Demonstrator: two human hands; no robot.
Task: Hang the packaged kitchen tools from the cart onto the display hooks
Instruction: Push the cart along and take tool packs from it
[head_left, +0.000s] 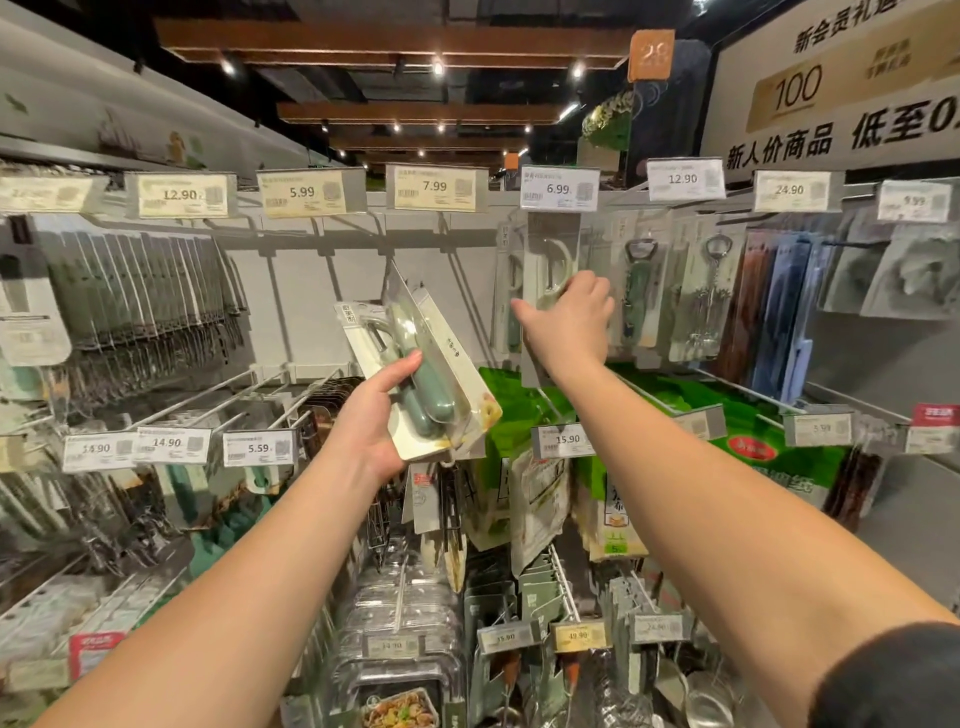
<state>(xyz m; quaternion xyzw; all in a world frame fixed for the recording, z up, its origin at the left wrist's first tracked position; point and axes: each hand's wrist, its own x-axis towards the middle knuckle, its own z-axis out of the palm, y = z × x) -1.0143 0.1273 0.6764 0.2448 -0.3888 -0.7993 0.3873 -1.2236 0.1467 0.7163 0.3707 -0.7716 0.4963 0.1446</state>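
A: What's on the far left?

B: Rows of dark packaged tools on hooks, price tags reading 12.90 (181, 195) and 5.99 (302, 192). Then the left hand (375, 410), fingers and thumb curled round a small stack of carded peelers (421, 374), green handles, held tilted just below the 7.99 tag (435, 186) (the card's printing is too small to read).

A: And the right?

B: The right hand (569, 317) grips one peeler pack (551, 260) at the hook under the 6.99 tag (559, 188); whether its hole is on yet, I can't tell. I'd judge hanging is mid-step: seat it, then take another from the stack. The cart isn't in view. A wall sign shows "100" (795, 88).
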